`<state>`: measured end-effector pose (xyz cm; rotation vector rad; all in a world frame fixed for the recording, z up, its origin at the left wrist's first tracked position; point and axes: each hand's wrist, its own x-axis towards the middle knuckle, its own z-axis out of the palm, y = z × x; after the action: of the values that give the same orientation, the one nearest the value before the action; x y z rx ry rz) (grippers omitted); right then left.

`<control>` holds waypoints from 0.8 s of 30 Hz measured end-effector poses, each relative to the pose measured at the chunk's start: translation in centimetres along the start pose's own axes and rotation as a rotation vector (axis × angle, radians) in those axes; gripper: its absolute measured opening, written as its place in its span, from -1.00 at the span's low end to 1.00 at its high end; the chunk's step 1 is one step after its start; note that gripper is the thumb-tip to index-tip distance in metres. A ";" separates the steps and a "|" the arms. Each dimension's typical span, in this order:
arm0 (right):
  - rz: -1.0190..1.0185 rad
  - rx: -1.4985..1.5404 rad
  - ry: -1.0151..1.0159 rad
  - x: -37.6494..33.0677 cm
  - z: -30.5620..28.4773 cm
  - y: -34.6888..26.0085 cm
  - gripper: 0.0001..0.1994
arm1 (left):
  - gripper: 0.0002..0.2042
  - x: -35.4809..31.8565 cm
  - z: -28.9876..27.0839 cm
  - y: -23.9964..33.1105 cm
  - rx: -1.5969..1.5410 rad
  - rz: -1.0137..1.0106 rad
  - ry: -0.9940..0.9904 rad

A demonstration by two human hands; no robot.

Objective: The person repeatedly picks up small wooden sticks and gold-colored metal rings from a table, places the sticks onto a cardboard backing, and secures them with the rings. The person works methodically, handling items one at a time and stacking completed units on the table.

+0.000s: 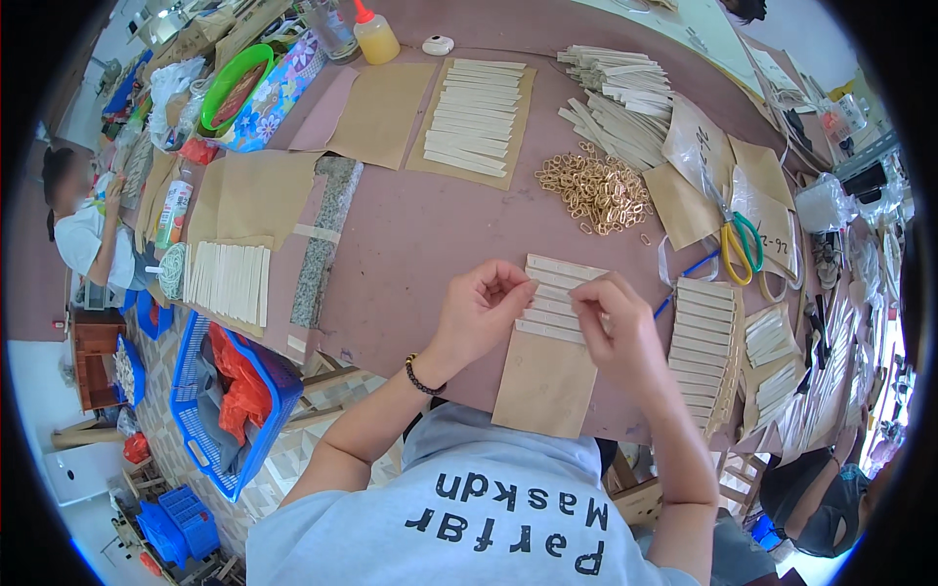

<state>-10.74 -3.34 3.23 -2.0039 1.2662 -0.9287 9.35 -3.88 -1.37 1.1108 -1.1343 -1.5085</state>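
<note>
Hands over brown paper sheet (543, 389). Left hand (481, 311) and right hand (618, 330) each pinched shut on pale strips (553, 303). Scissors (735, 239) nearby.

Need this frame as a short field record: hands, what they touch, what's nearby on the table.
left hand: pinching the left end of a pale strip on the brown paper sheet
right hand: fingers on the right end of the same row of strips
surface: pinkish-brown table
nearby right: scissors with yellow and green handles; a filled sheet of strips
nearby ahead: pile of small tan rings
far ahead: yellow squeeze bottle
</note>
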 end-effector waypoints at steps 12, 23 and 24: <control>0.101 -0.029 0.137 -1.3 2.8 -0.9 -0.89 | -0.93 -0.3 0.4 0.3 0.224 0.134 0.089; 0.122 -0.018 0.121 -1.1 3.3 -1.2 -0.90 | -0.89 -0.5 1.2 0.9 0.566 0.420 0.070; 0.128 -0.017 0.118 -1.1 3.3 -1.3 -0.90 | -0.88 -0.5 1.3 0.9 0.585 0.456 0.071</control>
<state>-7.76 -1.48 2.00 -1.8793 1.4528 -0.9892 8.33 -3.31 -0.25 1.1608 -1.7013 -0.7939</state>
